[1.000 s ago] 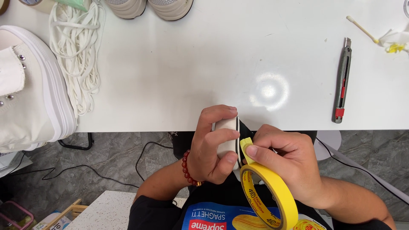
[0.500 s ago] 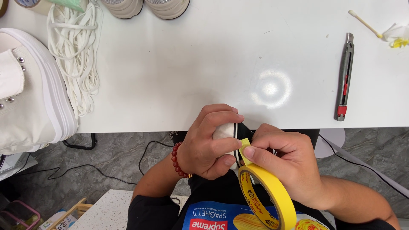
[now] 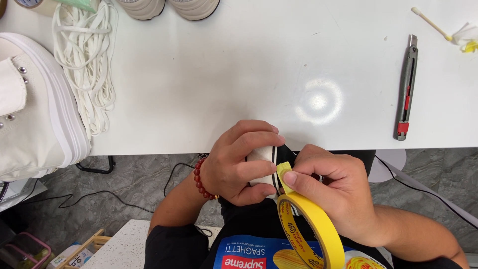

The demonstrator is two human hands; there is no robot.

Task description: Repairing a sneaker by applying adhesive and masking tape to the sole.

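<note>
Head view, looking down. Left hand wrapped tight around a small white shoe toe with a black stripe, just off the near edge of the white table top, over the lap. Fingers curled over the top of the toe, thumb underneath. Red bead bracelet on that wrist.

Right hand just beside the left one, touching the shoe. Thumb and first finger pinching the loose end of a yellow paper tape roll and pressing it onto the shoe at the black stripe. Rest of the roll hanging down under the right hand, in front of a dark shirt with a blue and yellow picture.

On the table top, far left edge: a big white canvas high-top shoe with metal studs, sticking out past the near edge. Beside it, a pile of white flat shoelaces. At the far edge, two round cream shoe tips. In the far left corner, part of a pale tape roll and a bit of something green.

Near the right edge: a grey and red box cutter, lying well apart from both hands. In the far right corner, a cotton swab stick and a crumpled white and yellow scrap.

Below the table: grey stone floor with black cables.
</note>
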